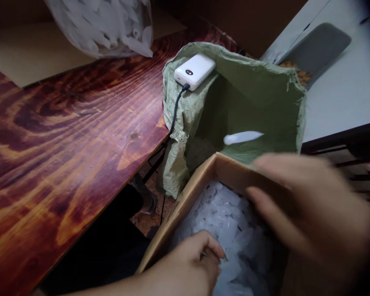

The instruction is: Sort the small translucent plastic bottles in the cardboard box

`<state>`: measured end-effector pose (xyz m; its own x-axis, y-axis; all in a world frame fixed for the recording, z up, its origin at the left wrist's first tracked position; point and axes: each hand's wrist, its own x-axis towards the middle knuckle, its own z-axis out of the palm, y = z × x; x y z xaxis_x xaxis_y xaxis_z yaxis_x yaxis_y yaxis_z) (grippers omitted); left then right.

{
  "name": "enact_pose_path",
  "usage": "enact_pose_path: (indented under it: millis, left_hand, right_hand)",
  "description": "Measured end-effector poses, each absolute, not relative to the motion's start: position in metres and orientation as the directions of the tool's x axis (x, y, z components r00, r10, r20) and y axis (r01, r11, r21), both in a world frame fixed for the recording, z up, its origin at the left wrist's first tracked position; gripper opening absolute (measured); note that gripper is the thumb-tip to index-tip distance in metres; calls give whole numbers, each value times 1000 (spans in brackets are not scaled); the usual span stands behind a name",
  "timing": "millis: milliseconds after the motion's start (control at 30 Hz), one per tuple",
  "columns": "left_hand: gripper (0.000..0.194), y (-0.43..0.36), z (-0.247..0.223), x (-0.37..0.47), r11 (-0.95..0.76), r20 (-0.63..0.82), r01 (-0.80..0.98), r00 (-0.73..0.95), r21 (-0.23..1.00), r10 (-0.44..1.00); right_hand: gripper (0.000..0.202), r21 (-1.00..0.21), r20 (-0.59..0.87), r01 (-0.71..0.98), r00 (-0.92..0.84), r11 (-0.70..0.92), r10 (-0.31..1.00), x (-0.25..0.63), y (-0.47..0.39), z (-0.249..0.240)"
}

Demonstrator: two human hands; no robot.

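The cardboard box (231, 170) holds translucent plastic pieces (230, 230), with the left hand (200, 257) curled over them; I cannot tell whether its grip has one. The right hand (311, 201), blurred at the box's far-right edge, has its grip released, thumb and fingers apart. It is nearer the white plastic piece (243, 137) beyond the far corner, long axis roughly sideways, against the green woven sack (262, 94).

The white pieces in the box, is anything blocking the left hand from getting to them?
Nothing visible is. The left hand is at the open top of the box, over the white pieces, with no lid between. The right hand, blurred, is off to the side.
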<state>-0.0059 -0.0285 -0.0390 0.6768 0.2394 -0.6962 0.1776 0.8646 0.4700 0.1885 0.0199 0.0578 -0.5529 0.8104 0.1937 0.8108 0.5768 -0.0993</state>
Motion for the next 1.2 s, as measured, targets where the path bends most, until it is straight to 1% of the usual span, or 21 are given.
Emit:
enact_pose_path:
  millis: [33, 67, 100, 133, 200, 267, 367, 467, 567, 633, 700, 800, 900, 967, 1033, 1133, 1200]
  left_hand:
    - [14, -28, -37, -8, 830, -673, 222, 704, 512, 226]
    - [13, -28, -34, -10, 794, -652, 258, 727, 551, 217]
    - [11, -27, -32, -12, 759, -632, 283, 746, 586, 210]
    - [8, -25, -30, -14, 731, -608, 294, 767, 616, 205]
    - [2, -24, -29, -16, 695, -545, 283, 818, 661, 185]
    - [5, -24, -29, -17, 651, -498, 299, 855, 698, 141]
    - [14, -25, -30, -16, 598, -507, 348, 854, 722, 115]
    - [26, -25, -28, -16, 615, -566, 392, 817, 684, 110]
    - [32, -23, -24, -15, 619, -612, 425, 782, 661, 117]
    - [35, -22, -22, -13, 629, -638, 427, 756, 649, 146]
    - [39, -23, -24, -11, 683, -670, 400, 721, 611, 178]
    - [45, -27, -29, -5, 797, -701, 290, 679, 529, 218]
    - [50, -27, -31, 1, 847, -747, 240, 619, 475, 243]
    - [54, -23, -29, 3, 876, -784, 250, 588, 413, 201]
    - [59, -18, -26, 3, 903, -792, 237, 588, 359, 161]
    - [62, -13, -23, -1, 932, -788, 163, 591, 323, 170]
    - [61, -10, -23, -4, 951, -792, 112, 586, 290, 172]
  right_hand:
    - [32, -126, 147, 759, -623, 639, 768, 180, 17, 48]
    - [23, -158, 79, 698, -696, 698, 714, 173, 14, 37]
    - [20, -191, -13, 659, -743, 728, 669, 168, 10, 25]
    - [20, -216, -80, 627, -776, 749, 626, 165, 6, 12]
    - [25, -229, -181, 599, -801, 767, 571, 165, 0, -10]
    - [31, -213, -220, 582, -811, 785, 542, 169, -3, -27]
    - [33, -212, -267, 599, -795, 772, 544, 173, -5, -40]
    - [25, -229, -355, 670, -733, 706, 580, 168, -6, -40]
    - [15, -262, -432, 753, -651, 603, 624, 163, -4, -34]
    - [15, -307, -472, 787, -614, 535, 633, 163, -1, -29]
    - [16, -359, -496, 787, -617, 502, 612, 165, 3, -24]
    - [15, -410, -534, 774, -633, 483, 561, 168, 5, -17]
    - [10, -387, -575, 768, -634, 510, 518, 169, 6, -12]
    - [5, -352, -575, 755, -641, 554, 509, 170, 8, -7]
    - [1, -300, -543, 763, -630, 573, 555, 171, 12, 3]
    - [7, -210, -464, 798, -590, 565, 661, 173, 20, 28]
    - [9, -209, -409, 809, -583, 550, 702, 175, 23, 48]
